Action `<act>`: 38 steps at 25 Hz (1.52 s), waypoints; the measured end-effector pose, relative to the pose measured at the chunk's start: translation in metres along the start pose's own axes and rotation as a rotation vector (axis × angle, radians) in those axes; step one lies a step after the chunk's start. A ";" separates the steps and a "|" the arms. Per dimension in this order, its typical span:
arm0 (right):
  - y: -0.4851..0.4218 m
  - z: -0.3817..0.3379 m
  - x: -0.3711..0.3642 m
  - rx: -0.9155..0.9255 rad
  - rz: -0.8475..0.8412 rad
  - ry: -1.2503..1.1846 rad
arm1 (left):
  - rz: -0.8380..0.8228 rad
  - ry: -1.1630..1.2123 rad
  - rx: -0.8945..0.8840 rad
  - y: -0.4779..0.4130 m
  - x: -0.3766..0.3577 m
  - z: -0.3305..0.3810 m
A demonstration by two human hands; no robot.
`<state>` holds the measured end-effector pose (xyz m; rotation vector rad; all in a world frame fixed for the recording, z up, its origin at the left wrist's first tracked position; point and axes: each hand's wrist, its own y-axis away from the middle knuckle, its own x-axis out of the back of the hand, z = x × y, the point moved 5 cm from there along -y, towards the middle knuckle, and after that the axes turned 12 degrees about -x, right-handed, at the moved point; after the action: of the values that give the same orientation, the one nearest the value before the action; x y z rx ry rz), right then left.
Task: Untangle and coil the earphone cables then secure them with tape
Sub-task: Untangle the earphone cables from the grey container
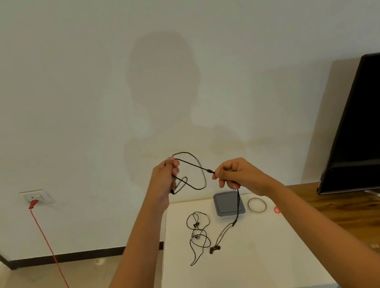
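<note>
My left hand pinches the thin black earphone cable, loops hanging beneath it. My right hand pinches the same cable, small dark earbuds dangling below it over the white table. Plan: hold the span between hands taut, lay even loops into the left grip, no twist.

The TV is cut off by the right edge. The red cord runs out at the bottom edge, as do both forearms and the front of the table. The left hand hides how the cable lies inside its grip, and the right hand does likewise. A small red thing, possibly a tape roll, sits half behind the right forearm. The buds are too small to make out. The wood top blurs at lower right.
</note>
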<state>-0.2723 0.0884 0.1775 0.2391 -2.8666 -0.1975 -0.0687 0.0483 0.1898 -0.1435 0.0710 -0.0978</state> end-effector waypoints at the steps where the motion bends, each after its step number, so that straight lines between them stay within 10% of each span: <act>1: 0.001 0.002 -0.001 -0.005 -0.003 -0.033 | 0.052 0.106 0.037 -0.003 0.006 0.002; 8: 0.008 0.022 -0.004 -0.087 -0.051 -0.042 | 0.395 0.719 0.011 -0.019 0.064 0.009; 18: 0.011 0.043 0.000 -0.144 -0.036 -0.016 | 0.703 0.479 -0.237 -0.010 0.109 0.019; 38: 0.000 0.120 0.014 -0.231 -0.104 0.016 | 0.751 0.396 -0.241 -0.011 0.160 -0.006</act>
<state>-0.3180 0.0998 0.0660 0.3422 -2.7850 -0.5402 0.0885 0.0200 0.1750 -0.3280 0.5268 0.6374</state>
